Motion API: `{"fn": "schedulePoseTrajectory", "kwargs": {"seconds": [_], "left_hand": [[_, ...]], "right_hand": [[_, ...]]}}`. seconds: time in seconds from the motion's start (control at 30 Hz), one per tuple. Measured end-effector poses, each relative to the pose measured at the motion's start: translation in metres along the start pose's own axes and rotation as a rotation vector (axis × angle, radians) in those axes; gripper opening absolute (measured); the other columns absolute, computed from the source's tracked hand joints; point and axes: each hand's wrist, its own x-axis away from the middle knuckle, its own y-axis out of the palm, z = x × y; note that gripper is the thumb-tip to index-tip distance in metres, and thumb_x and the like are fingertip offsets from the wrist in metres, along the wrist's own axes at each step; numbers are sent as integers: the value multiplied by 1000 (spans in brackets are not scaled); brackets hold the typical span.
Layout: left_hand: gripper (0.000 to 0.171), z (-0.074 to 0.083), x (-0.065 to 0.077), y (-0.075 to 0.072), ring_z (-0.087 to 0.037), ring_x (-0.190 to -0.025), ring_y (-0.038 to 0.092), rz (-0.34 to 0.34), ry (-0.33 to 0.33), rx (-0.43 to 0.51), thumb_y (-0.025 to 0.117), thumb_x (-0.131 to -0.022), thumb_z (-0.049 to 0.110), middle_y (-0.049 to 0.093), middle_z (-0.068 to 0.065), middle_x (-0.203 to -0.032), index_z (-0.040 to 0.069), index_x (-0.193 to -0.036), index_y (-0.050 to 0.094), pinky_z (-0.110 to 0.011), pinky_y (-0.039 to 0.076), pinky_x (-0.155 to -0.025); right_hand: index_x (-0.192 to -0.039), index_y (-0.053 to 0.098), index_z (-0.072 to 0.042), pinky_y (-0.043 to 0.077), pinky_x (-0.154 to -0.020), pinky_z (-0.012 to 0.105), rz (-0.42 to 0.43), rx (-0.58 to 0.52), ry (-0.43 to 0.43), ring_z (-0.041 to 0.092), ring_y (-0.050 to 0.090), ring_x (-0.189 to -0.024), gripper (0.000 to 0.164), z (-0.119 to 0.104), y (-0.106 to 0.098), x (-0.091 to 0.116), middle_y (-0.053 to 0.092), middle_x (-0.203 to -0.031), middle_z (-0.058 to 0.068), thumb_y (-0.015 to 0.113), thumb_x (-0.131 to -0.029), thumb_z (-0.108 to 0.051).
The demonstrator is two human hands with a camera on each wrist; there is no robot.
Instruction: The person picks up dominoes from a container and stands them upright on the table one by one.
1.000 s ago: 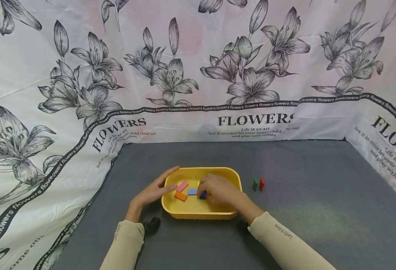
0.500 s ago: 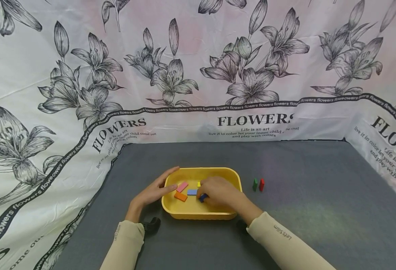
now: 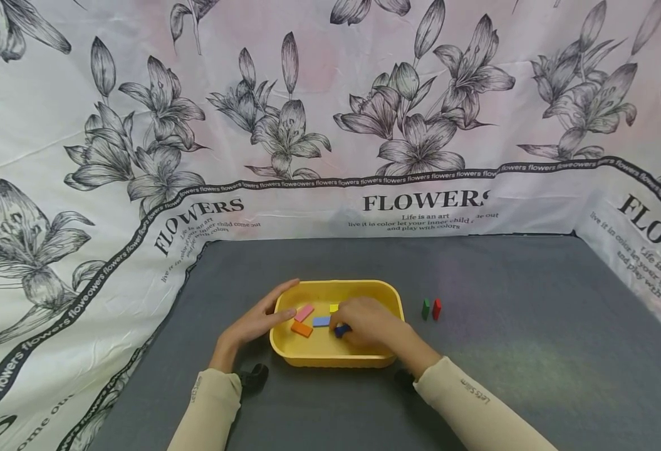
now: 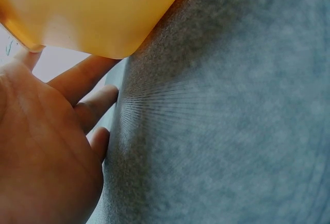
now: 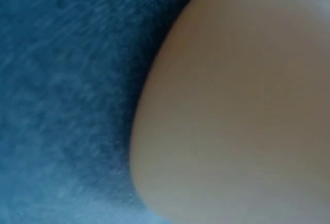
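Left hand (image 3: 255, 321) at left end of yellow box (image 3: 336, 361), fingers fairly straight and spread along the outside, thumb laid over the rim; not clenched; left wrist view shows the palm and the spread fingers, tips by the box wall; right hand (image 3: 365, 319) reaches down inside the box, right of its middle, fingers curled, pinching the dark blue block (image 3: 342, 331) at the fingertips; some of those fingers are hidden in the head view, and the right wrist view is too close and blurred to show the grip.

Dark blue block is inside the box, low down, just right of the light blue block (image 3: 321, 321); yellow block (image 3: 333, 308) lies behind that, partly covered by the right hand; pink block (image 3: 304, 312) lies tilted near the left thumb; orange block (image 3: 301, 328) lies in front of the pink one, apart from it.

Outside, right of the box, green block (image 3: 426, 309) and red block (image 3: 437, 309) stand upright on the grey table (image 3: 510, 282), side by side with a small gap; white cloth (image 3: 307, 210) with flower prints and lettering hangs behind; both sleeves (image 3: 485, 404) beige.
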Motion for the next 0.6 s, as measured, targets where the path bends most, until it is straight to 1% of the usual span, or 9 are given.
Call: {"fn": "schedulePoseTrajectory", "kwargs": {"seconds": [0.1, 0.3, 0.47, 0.6], "left_hand": [[67, 1, 0, 0, -32, -154, 29, 2, -12, 5, 62, -101, 35, 20, 4, -170, 43, -159, 27, -61, 28, -122], [67, 0, -2, -1, -32, -154, 28, 8, -23, 5, 62, -101, 36, 20, 4, -170, 43, -158, 28, -61, 28, -122], [67, 1, -1, -1, -32, -154, 28, 4, -21, 13, 62, -100, 37, 21, 3, -170, 42, -158, 28, -62, 27, -122], [67, 0, -1, -1, -33, -154, 28, -2, -18, 9, 62, -101, 37, 20, 2, -170, 42, -159, 28, -63, 26, -122]], "right_hand": [[-104, 78, -21, 55, -86, 31, 27, -37, 1, 8, 57, -81, 15, 4, -1, 4, 72, -96, -7, 74, -91, -15], [-112, 75, -21, 55, -87, 32, 77, -96, 34, 8, 60, -87, 21, 13, -5, 12, 72, -102, -9, 74, -92, -22], [-114, 74, -15, 57, -91, 37, 159, -159, 19, 13, 65, -93, 23, 18, -13, 21, 72, -103, -6, 74, -91, -17], [-116, 73, -14, 56, -95, 40, 229, -202, 23, 16, 65, -96, 26, 21, -19, 30, 72, -103, -5, 75, -90, -16]]}}
